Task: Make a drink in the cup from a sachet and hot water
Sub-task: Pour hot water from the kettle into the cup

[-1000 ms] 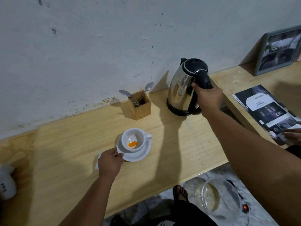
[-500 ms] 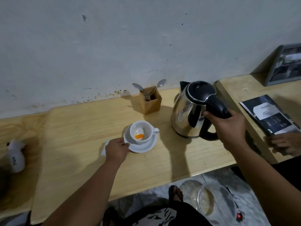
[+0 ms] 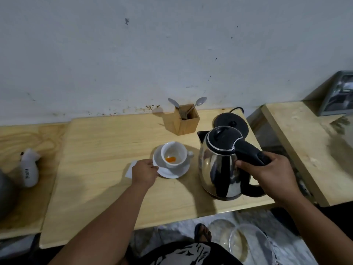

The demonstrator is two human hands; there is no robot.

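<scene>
Two hands busy | right hand (image 3: pixel 271 175) gripping kettle (image 3: pixel 221 163), now lifted off its base (image 3: pixel 231 122), just right of cup (image 3: pixel 173 153) | left hand (image 3: pixel 144 172) pinching saucer (image 3: pixel 172 173) | orange powder in cup | pour next

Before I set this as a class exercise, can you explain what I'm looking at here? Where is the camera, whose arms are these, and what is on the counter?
There is no machine: a person wears a camera on the head, so you look down along their own arms. The right hand grips the handle of a steel kettle, lifted off its black base. The left hand steadies the saucer under a white cup, which holds orange powder and no water yet. A white paper piece, perhaps the sachet, lies beside that hand. Behind stands a wooden box with spoons, all on a wooden counter.
</scene>
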